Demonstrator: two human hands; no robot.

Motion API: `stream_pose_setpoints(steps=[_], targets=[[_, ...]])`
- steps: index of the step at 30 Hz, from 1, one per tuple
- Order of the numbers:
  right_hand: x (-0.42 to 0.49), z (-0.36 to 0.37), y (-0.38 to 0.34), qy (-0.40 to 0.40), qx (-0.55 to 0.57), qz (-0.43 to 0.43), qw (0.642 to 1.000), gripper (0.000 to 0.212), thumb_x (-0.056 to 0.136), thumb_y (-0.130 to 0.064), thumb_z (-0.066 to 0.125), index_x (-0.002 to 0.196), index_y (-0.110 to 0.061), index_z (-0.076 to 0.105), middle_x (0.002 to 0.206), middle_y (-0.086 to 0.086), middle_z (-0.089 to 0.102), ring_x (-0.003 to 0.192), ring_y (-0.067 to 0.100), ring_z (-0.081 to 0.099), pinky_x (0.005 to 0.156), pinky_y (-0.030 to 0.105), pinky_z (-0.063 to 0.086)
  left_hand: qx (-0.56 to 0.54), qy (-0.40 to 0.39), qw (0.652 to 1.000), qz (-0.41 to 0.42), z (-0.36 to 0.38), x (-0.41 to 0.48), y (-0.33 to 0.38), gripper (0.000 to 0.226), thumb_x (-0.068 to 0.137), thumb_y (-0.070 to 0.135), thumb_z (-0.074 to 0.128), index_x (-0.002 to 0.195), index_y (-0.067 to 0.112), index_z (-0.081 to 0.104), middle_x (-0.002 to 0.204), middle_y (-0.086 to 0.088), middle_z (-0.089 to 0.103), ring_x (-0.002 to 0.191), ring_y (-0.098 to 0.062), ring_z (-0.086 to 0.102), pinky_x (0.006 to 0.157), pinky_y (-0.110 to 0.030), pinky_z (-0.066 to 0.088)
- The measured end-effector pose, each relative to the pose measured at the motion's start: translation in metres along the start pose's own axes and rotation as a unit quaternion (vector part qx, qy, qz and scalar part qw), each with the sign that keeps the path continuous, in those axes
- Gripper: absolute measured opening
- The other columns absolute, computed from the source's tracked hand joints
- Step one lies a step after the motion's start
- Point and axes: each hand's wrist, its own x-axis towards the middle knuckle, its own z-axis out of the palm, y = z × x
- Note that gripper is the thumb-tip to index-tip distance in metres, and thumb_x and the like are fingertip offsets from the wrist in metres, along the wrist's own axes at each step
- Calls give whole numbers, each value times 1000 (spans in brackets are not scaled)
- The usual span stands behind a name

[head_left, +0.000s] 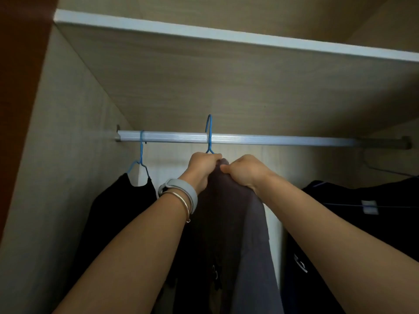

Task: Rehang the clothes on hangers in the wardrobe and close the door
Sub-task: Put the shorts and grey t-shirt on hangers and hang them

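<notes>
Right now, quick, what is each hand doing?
Left hand: closed, gripping the top of the grey garment just under the blue hanger.
Right hand: closed, pinching the same garment's top.

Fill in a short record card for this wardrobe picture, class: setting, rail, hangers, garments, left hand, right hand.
setting: inside an open wardrobe, under a shelf
rail: silver rail spanning the wardrobe
hangers: a blue hanger hooked on the rail at left; a middle blue hanger, hook at the rail
garments: black top on the left hanger; grey garment at centre; dark clothes at right
left hand: gripping the grey garment's top
right hand: gripping the same spot
</notes>
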Motion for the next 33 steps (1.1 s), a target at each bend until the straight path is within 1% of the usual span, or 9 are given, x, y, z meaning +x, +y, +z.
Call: stream_pose_setpoints(steps=[5,10,13,15,20,24,26,29,33], targets=[[7,9,2,-35,-13,-8,999,36,95,-22,46,119,3,53,117,19,61,55,11,42,40,16,32,-19,12,1000,-15,-9,1,-11,10,88,11,55,93,4,61,70,-3,59,61,-12,53,54,-22,42],[4,19,18,-91,87,15,992,35,92,-17,47,121,2,51,82,9,59,61,15,53,50,22,41,-18,38,999,-14,-12,-8,-25,17,86,6,54,70,6,58,50,0,57,44,-9,51,34,-12,37],[-3,20,24,-128,133,25,982,29,89,-16,49,112,-1,56,75,7,60,66,17,57,57,24,46,-36,58,997,-22,-14,-9,-31,17,83,4,56,66,4,61,42,1,61,48,-13,56,47,-19,45],[-11,17,27,-168,123,21,978,19,86,-16,53,101,-7,61,78,7,62,71,18,58,59,25,47,-29,62,997,-19,-15,-12,-32,17,83,2,54,69,1,62,39,3,62,42,-10,59,44,-17,47],[-37,2,36,-271,67,-39,959,24,86,-25,58,105,-12,62,86,1,58,65,12,54,56,20,43,16,62,998,-11,-20,-21,-32,30,91,10,50,111,-10,59,95,-16,69,58,-14,57,34,-11,44],[-54,11,37,-238,69,-114,962,29,87,-18,51,108,2,57,77,9,54,52,13,48,50,21,40,43,67,997,-1,-27,-32,-25,25,91,11,52,109,-6,59,90,-11,64,61,-12,56,47,-19,49],[-59,20,35,-220,89,-144,961,21,85,-15,49,94,3,57,69,11,48,51,16,44,52,28,39,108,63,992,10,-30,-39,-21,10,87,11,56,87,3,62,81,-10,63,60,-13,55,52,-19,46],[-60,29,30,-202,88,-171,960,8,82,-15,50,77,-9,53,60,9,46,54,20,45,58,31,38,236,71,969,27,-35,-47,-16,27,82,7,58,60,14,43,63,-6,47,52,-14,44,37,-12,37],[-59,37,26,-190,108,-185,958,15,81,-15,53,67,-9,52,50,3,46,46,18,47,49,25,39,267,68,961,35,-39,-56,-10,10,83,4,55,73,6,55,71,-13,50,54,-15,44,32,-9,31]])
